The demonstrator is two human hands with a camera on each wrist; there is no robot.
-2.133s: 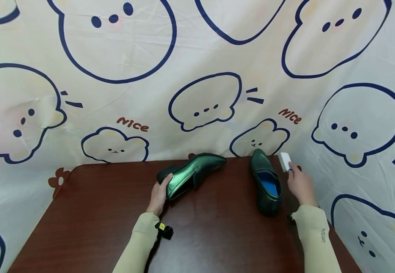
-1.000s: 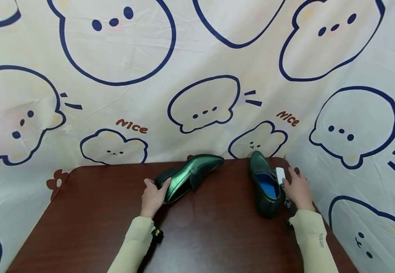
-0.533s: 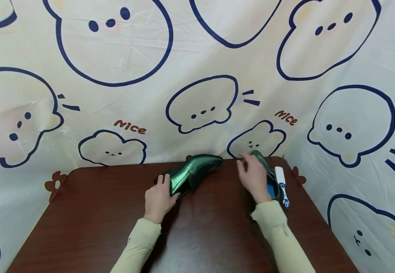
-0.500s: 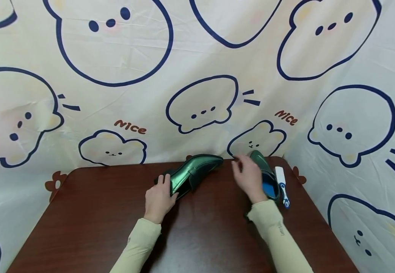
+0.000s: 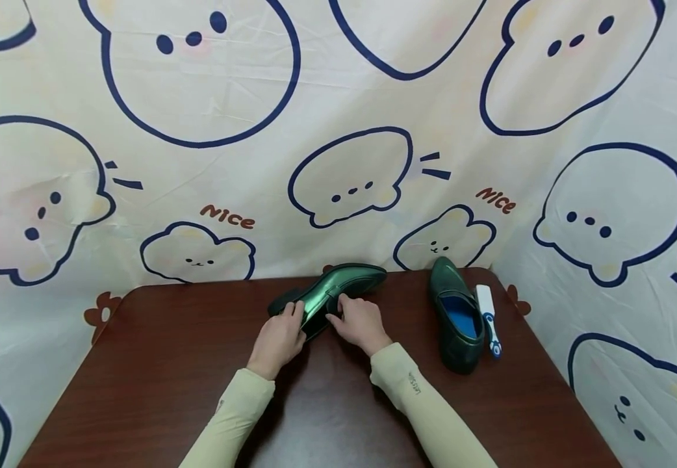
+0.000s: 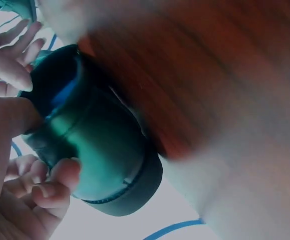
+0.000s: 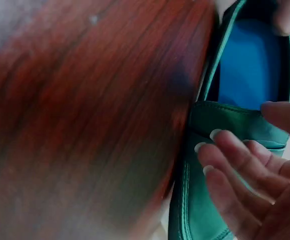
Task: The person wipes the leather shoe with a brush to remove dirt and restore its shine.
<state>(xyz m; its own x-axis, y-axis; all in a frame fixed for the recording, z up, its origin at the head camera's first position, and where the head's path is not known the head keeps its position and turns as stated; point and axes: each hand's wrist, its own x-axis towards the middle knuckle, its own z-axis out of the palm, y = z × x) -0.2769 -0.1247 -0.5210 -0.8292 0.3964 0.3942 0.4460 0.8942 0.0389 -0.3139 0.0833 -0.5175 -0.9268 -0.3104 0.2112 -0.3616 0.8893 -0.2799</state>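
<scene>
A shiny green loafer [image 5: 347, 279] with a blue insole lies tilted at the table's far edge, opening toward me. My left hand [image 5: 277, 341] grips its heel end; in the left wrist view the thumb goes inside the opening and the other fingers curl along the outer side of the heel [image 6: 104, 155]. My right hand [image 5: 362, 322] is at the shoe's tongue [image 7: 235, 116]. In the right wrist view its thumb tip is right at the tongue's edge, while the fingers reach loosely over the upper.
The matching green loafer [image 5: 454, 312] stands upright at the right, toe to the back. Beside it lies a brush [image 5: 486, 318] with a white head and blue-and-white handle. A printed cloth [image 5: 350, 97] hangs behind the brown table [image 5: 157, 390].
My right hand has set the brush down beside the right loafer, let go, and moved left to the other shoe. My left hand has shifted its hold at that shoe's heel.
</scene>
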